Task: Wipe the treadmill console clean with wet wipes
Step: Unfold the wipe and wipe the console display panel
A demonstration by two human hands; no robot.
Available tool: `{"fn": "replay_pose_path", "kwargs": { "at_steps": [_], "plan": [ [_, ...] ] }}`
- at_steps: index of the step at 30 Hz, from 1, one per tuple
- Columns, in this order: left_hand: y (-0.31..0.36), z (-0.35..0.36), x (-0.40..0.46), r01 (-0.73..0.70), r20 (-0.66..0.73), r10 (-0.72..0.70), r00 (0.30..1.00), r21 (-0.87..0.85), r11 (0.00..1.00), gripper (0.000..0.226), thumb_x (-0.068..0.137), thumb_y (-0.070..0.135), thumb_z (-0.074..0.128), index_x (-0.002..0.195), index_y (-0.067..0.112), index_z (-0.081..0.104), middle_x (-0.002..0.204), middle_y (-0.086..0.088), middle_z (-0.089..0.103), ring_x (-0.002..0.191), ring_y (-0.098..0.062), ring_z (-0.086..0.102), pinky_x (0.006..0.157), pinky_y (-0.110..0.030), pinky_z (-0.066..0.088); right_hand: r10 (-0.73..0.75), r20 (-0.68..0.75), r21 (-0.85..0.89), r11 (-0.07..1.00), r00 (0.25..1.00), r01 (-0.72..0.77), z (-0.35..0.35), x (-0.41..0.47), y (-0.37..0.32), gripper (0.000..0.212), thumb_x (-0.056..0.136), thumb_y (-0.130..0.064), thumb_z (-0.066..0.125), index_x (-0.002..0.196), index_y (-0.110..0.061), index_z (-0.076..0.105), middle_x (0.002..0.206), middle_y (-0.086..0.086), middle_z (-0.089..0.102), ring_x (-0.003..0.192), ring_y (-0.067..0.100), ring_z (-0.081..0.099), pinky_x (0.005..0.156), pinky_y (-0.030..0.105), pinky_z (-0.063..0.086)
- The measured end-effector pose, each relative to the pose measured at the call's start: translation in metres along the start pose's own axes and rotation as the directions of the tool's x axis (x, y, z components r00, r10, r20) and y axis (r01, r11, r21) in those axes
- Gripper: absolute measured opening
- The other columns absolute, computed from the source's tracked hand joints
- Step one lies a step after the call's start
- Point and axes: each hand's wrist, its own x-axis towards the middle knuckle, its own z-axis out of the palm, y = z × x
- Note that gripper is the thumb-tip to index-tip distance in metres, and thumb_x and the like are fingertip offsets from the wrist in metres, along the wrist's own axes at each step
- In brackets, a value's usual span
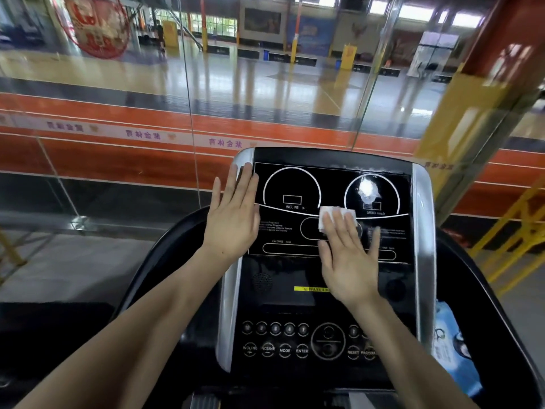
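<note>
The black treadmill console (295, 184) fills the lower middle of the head view, with two white dial outlines on top and a row of buttons (284, 349) below. My right hand (348, 258) lies flat on the console's middle and presses a folded white wet wipe (330, 214) under its fingertips. My left hand (233, 216) rests flat and open against the console's left silver edge, holding nothing. A wet glare patch (368, 188) shows inside the right dial.
A blue pack of wet wipes (451, 349) sits in the tray at the console's right side. A glass wall (188, 84) stands just behind the treadmill, with a sports hall beyond it. Yellow railings (519, 231) stand at the right.
</note>
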Motion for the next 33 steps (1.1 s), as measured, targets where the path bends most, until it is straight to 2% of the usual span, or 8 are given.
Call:
{"fn": "replay_pose_path", "kwargs": {
  "at_steps": [3,9,14,17,23,28,31,33],
  "plan": [
    [0.001,0.002,0.001,-0.002,-0.011,0.002,1.0,0.015,1.0,0.065,0.104,0.028,0.04,0.164,0.011,0.026,0.177,-0.009,0.013,0.164,-0.03,-0.001,0.131,-0.059,0.01,0.12,-0.008,0.076,0.99,0.993,-0.119,0.002,0.003,-0.009,0.06,0.11,-0.052,0.012,0.168,-0.036,0.003,0.176,-0.012,-0.003,0.161,0.011,-0.012,0.128,0.059,-0.013],
    [0.001,0.002,-0.001,-0.029,-0.039,0.031,0.999,0.057,0.998,0.064,0.105,0.03,0.046,0.164,0.015,0.028,0.177,-0.01,0.012,0.164,-0.034,0.003,0.131,-0.059,0.011,-0.157,0.008,0.015,0.987,0.988,0.157,0.006,0.001,-0.059,0.061,0.111,-0.051,0.02,0.168,-0.032,0.012,0.176,-0.008,0.006,0.163,0.016,0.0,0.128,0.064,-0.005],
    [0.017,-0.002,0.009,-0.088,-0.063,0.092,0.994,0.06,0.994,0.061,0.105,0.031,0.04,0.164,0.017,0.03,0.176,-0.012,0.013,0.164,-0.034,0.007,0.129,-0.062,0.011,0.173,-0.05,0.023,0.985,0.984,-0.172,-0.002,-0.002,0.038,0.061,0.109,-0.054,0.007,0.167,-0.038,0.005,0.176,-0.012,0.003,0.162,0.012,-0.005,0.127,0.065,-0.002],
    [0.027,0.0,0.012,-0.117,-0.052,0.121,0.991,0.082,0.99,0.059,0.105,0.033,0.038,0.163,0.019,0.032,0.177,-0.011,0.014,0.164,-0.033,0.008,0.127,-0.064,0.014,0.237,-0.052,0.114,0.966,0.97,-0.23,-0.002,0.001,0.019,0.062,0.108,-0.053,0.009,0.168,-0.036,0.007,0.176,-0.01,0.003,0.163,0.015,-0.004,0.128,0.063,-0.004],
    [0.024,0.006,0.008,-0.163,-0.011,0.166,0.986,0.143,0.976,0.059,0.107,0.037,0.033,0.164,0.02,0.03,0.177,-0.009,0.012,0.164,-0.031,0.007,0.126,-0.067,0.011,-0.105,0.028,-0.012,0.994,0.994,0.105,0.005,-0.008,-0.021,0.061,0.111,-0.053,0.014,0.168,-0.032,0.005,0.176,-0.01,-0.002,0.162,0.013,-0.009,0.127,0.064,-0.012],
    [0.024,0.006,0.006,-0.16,-0.035,0.167,0.985,0.15,0.976,0.058,0.108,0.038,0.031,0.163,0.019,0.034,0.176,-0.009,0.016,0.164,-0.031,0.01,0.125,-0.068,0.014,0.285,-0.047,0.069,0.957,0.957,-0.282,-0.014,-0.006,0.078,0.063,0.107,-0.057,0.014,0.167,-0.04,0.003,0.176,-0.013,0.005,0.162,0.008,-0.004,0.127,0.061,-0.01],
    [0.025,0.007,0.006,-0.165,-0.037,0.172,0.984,0.143,0.976,0.058,0.108,0.039,0.031,0.163,0.019,0.034,0.176,-0.008,0.016,0.164,-0.03,0.011,0.125,-0.069,0.014,0.319,-0.058,0.106,0.944,0.946,-0.312,-0.009,-0.005,0.058,0.067,0.107,-0.058,0.012,0.168,-0.034,0.001,0.176,-0.007,0.003,0.162,0.014,-0.006,0.128,0.06,-0.008],
    [0.025,0.008,0.006,-0.172,-0.034,0.179,0.983,0.144,0.974,0.059,0.109,0.042,0.031,0.163,0.02,0.034,0.177,-0.007,0.016,0.164,-0.028,0.01,0.124,-0.07,0.014,0.223,-0.019,0.041,0.974,0.975,-0.222,-0.006,-0.003,0.027,0.067,0.106,-0.058,0.006,0.168,-0.033,-0.004,0.175,-0.008,-0.004,0.161,0.017,-0.01,0.128,0.06,-0.011]
  ]
}}
